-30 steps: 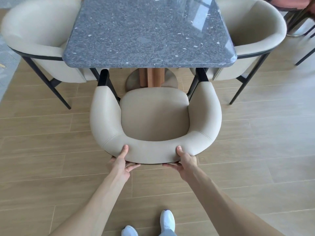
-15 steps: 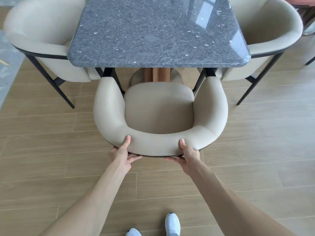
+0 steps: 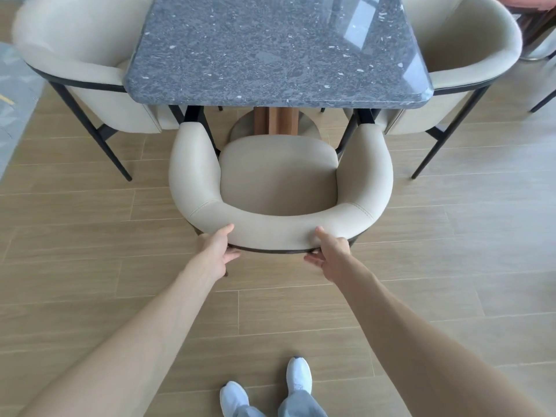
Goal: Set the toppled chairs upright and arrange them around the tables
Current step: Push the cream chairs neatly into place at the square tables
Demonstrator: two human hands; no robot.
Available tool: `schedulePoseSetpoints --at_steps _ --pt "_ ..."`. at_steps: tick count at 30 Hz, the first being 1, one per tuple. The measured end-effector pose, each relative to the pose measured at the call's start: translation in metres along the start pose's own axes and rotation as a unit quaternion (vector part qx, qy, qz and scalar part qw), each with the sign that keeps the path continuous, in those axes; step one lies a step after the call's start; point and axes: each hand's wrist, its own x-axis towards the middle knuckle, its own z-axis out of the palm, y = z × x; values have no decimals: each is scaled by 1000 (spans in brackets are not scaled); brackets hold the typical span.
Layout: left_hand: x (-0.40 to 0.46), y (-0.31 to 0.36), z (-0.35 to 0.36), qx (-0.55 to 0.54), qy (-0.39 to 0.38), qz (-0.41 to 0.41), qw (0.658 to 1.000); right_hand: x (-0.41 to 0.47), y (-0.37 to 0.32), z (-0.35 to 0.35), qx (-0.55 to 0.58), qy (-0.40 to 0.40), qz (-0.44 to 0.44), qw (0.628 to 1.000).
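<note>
- The cream chair (image 3: 279, 188) has slid forward; its armrest tips now meet the grey surface (image 3: 270, 49) edge
- Left hand (image 3: 215, 248) and right hand (image 3: 329, 251) grip the backrest, thumbs on top, fingers curled beneath
- It stands upright, likely nearly placed

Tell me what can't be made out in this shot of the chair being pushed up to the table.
- Head view: the near chair has its legs mostly hidden under its own seat and backrest.
- Fingers of the left hand and right hand curl under the backrest, so only the thumbs and a few fingertips show.
- The table is cut off by the top edge; its far side is unseen.
- The side chairs are partly hidden by the tabletop.
</note>
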Motion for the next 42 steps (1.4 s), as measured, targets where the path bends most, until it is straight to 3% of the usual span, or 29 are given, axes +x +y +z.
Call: schedulePoseSetpoints --at_steps 4,10,15,26,34,42 --pt "-54 32 -23 43 5 102 994 -54 -26 -4 -86 43 -76 992" --pt "-156 102 -83 79 -42 293 952 -149 -78 1 -106 -54 -299 947" --pt "-207 121 -134 27 -47 364 930 -215 -100 24 -134 -119 -387 904" --pt "-176 168 -248 -89 -41 395 913 -279 -92 148 -165 -195 -459 851" --pt "-104 282 -323 -91 -118 413 898 -287 -93 289 -109 -160 -443 875" --pt "-20 378 -390 -68 -166 377 909 -299 -79 424 -73 -120 -423 895"
